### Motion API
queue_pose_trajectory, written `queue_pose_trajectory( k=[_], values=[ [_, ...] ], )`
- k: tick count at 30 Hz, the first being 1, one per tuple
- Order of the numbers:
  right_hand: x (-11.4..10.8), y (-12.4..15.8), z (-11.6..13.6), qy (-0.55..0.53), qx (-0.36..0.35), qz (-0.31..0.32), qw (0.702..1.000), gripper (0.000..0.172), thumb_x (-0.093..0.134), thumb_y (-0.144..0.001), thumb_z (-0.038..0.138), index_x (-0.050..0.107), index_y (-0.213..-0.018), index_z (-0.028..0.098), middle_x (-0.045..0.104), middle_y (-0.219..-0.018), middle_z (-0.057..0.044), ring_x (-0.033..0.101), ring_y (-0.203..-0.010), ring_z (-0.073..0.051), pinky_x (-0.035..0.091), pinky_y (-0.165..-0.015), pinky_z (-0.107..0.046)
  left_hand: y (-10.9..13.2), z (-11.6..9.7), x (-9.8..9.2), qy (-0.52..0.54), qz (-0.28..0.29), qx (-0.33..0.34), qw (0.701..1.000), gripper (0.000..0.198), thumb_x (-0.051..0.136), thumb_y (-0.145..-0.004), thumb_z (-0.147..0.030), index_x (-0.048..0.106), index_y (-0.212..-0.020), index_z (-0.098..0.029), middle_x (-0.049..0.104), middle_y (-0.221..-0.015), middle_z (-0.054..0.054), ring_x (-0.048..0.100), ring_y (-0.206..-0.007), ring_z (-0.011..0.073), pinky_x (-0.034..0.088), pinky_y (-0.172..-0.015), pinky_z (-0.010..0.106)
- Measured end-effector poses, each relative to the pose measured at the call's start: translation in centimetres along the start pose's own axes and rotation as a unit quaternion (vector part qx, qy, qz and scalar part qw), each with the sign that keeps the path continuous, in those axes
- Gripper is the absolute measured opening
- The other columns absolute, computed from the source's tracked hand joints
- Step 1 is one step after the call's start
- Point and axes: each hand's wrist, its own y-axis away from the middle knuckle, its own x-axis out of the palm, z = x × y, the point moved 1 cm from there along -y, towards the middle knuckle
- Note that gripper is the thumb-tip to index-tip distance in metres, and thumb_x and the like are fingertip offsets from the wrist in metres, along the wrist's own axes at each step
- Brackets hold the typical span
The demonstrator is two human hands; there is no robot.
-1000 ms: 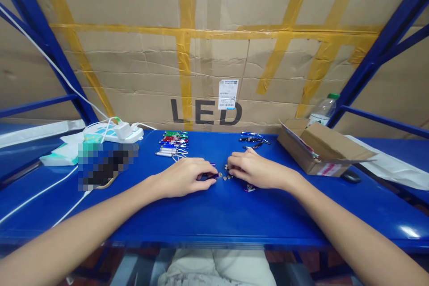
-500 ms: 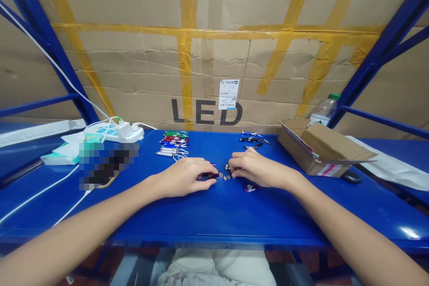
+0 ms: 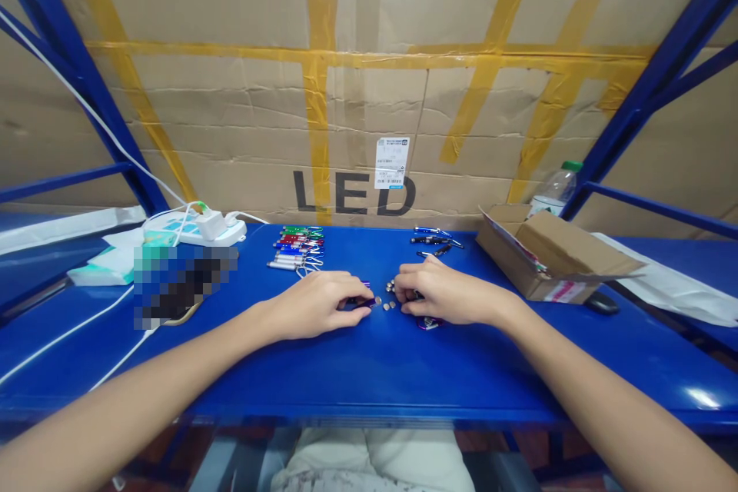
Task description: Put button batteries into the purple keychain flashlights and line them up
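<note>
Both my hands rest on the blue table [image 3: 369, 369] near its middle. My left hand [image 3: 316, 303] has its fingers curled round a small dark keychain torch [image 3: 362, 302] lying on the table. My right hand [image 3: 439, 292] is curled too, its fingertips pinched by several small silver button cells [image 3: 388, 304]; what it pinches is too small to name. A purple torch part [image 3: 429, 324] lies under my right wrist.
Finished coloured keychain torches [image 3: 297, 247] lie in a row at the back left, dark ones [image 3: 435, 240] at the back right. An open cardboard box [image 3: 547, 255] and a water bottle [image 3: 554, 189] stand right. A power strip [image 3: 196, 227] with white cables sits left.
My right hand has shifted slightly left and toward me, closer to the button cells. My left hand has barely moved.
</note>
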Motion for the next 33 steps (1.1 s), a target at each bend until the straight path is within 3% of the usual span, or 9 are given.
queue_pose_trajectory(
  k=[12,21,26,29,33],
  values=[
    [-0.4,0.2,0.4,0.012,0.006,0.006,1.000,0.006,0.065,-0.100,0.018,0.066,-0.094,0.019,0.069,-0.103,-0.006,0.065,-0.097,-0.025,0.035,-0.097,-0.042,0.0,0.1,0.0,0.008,-0.005,-0.004,1.000,0.023,0.066,-0.105,-0.030,0.077,-0.122,-0.019,0.079,-0.106,0.006,0.074,-0.094,0.0201,0.054,-0.087,0.029],
    [-0.1,0.1,-0.1,0.019,-0.011,-0.036,0.999,0.011,0.061,-0.104,0.021,0.066,-0.095,0.019,0.070,-0.100,-0.006,0.064,-0.091,-0.022,0.037,-0.088,-0.036,-0.2,-0.3,-0.2,0.092,-0.081,-0.069,0.990,0.023,0.066,-0.104,-0.030,0.076,-0.121,-0.020,0.078,-0.093,0.002,0.069,-0.076,0.0146,0.049,-0.072,0.025],
    [-0.6,0.4,0.2,0.004,0.007,-0.051,0.999,0.018,0.058,-0.104,0.021,0.060,-0.086,0.021,0.069,-0.084,-0.003,0.060,-0.074,-0.018,0.038,-0.070,-0.029,-0.5,-0.1,-0.5,0.143,-0.131,-0.119,0.974,0.024,0.067,-0.101,-0.033,0.075,-0.118,-0.019,0.078,-0.089,0.001,0.065,-0.069,0.0127,0.046,-0.063,0.024],
    [-1.2,1.0,0.4,0.000,0.042,-0.026,0.999,0.019,0.059,-0.104,0.027,0.057,-0.086,0.022,0.066,-0.075,-0.002,0.055,-0.064,-0.017,0.033,-0.062,-0.029,-0.5,0.0,-0.4,0.129,-0.155,-0.119,0.972,0.022,0.068,-0.100,-0.032,0.074,-0.116,-0.017,0.076,-0.085,0.000,0.064,-0.068,0.0125,0.047,-0.065,0.024],
    [-1.3,1.5,0.6,0.001,0.054,0.037,0.998,0.018,0.060,-0.102,0.026,0.057,-0.084,0.022,0.067,-0.073,-0.002,0.056,-0.062,-0.017,0.031,-0.060,-0.029,-0.5,0.1,-0.2,0.100,-0.156,-0.099,0.978,0.020,0.069,-0.100,-0.031,0.074,-0.115,-0.018,0.078,-0.094,0.001,0.065,-0.071,0.0121,0.048,-0.068,0.025]
  ],
)
